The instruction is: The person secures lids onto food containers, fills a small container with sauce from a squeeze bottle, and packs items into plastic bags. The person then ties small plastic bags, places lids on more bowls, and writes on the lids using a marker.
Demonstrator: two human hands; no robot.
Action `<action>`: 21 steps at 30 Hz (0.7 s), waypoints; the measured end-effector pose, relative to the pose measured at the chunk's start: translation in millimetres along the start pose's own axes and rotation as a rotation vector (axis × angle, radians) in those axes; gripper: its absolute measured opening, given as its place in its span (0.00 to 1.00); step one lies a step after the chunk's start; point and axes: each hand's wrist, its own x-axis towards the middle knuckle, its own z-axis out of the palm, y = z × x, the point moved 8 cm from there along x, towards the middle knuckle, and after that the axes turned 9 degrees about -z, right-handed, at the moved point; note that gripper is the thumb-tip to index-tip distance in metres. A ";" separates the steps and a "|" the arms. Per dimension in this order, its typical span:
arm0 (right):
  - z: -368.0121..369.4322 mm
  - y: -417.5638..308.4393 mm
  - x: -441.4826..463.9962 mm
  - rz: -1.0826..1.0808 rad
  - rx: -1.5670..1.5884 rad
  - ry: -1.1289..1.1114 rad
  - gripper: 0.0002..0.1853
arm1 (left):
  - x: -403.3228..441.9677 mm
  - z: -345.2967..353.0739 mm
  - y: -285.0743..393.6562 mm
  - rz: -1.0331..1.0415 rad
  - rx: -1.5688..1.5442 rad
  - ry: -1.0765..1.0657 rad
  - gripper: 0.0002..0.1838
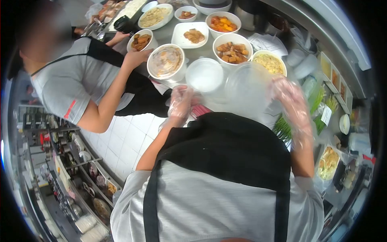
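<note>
A round, translucent plastic lid (pixel 246 86), colourless and blurred, is held near its right edge by the gloved right hand (pixel 289 94). Its broad face is shown over the bench (pixel 163 37); whether the surface is touched cannot be told.

Right hand (pixel 291 97), clear plastic glove, has a translucent round lid (pixel 248 88) by its edge over the bench (pixel 165 37); lid's blurry. Left hand (pixel 182 101), also gloved, fingers curled near the bench edge; can't tell if it grips anything. Clear-lidded white bowl (pixel 173 78) sits beyond it. Green stalks (pixel 282 127) beside right forearm. Co-worker's hand (pixel 136 59) at another bowl (pixel 154 43).
</note>
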 end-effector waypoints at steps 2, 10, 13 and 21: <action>12.1 29.3 14.2 0.081 0.306 0.065 0.07 | -34.3 1.4 56.1 0.356 0.635 0.254 0.32; 78.2 66.1 67.8 0.111 0.820 0.096 0.14 | -94.4 73.1 135.8 1.214 0.841 -0.117 0.27; 91.6 49.8 85.6 0.106 0.758 0.141 0.10 | -76.9 49.0 147.0 1.187 0.772 -0.033 0.18; 110.2 3.8 154.1 -0.109 -0.118 0.114 0.12 | -18.4 -25.2 180.9 0.576 0.102 0.006 0.12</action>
